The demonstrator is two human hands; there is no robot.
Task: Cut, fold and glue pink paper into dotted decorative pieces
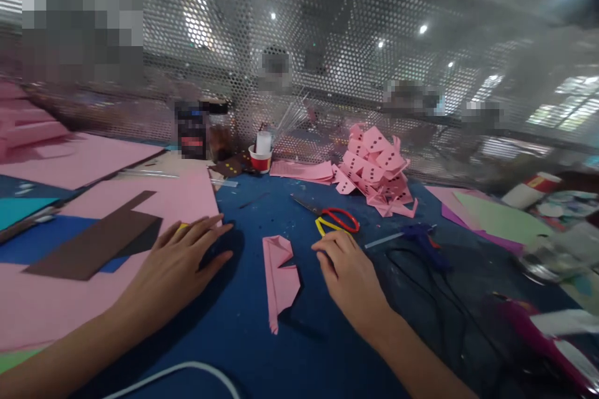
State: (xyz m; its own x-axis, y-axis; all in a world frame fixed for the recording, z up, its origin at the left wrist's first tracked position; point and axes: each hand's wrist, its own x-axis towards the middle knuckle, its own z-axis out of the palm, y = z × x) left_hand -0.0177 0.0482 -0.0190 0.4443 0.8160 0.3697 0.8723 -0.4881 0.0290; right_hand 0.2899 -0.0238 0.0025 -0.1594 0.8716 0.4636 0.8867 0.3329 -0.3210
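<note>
My left hand [180,268] lies palm down with fingers stretched, over the edge of large pink paper sheets [191,190]. Dark brown paper [103,240] and blue paper lie on those sheets beside it. My right hand [350,277] hovers low over the blue tabletop, fingers loosely bent, thumb apart from the index finger, and no object shows in it. Just beyond its fingers are scissors [311,205] with one red and one yellow handle; I cannot tell whether it touches them. Between my hands sits a folded pink paper piece [283,287] with a notch in its right side.
Behind the scissors is a heap of dotted pink folded paper [374,162], near a paper cup [261,160]. A blue glue gun [423,243] with a black cord lies at right. A white cable [187,365] curves along the front. Perforated metal mesh [327,68] stands behind the table.
</note>
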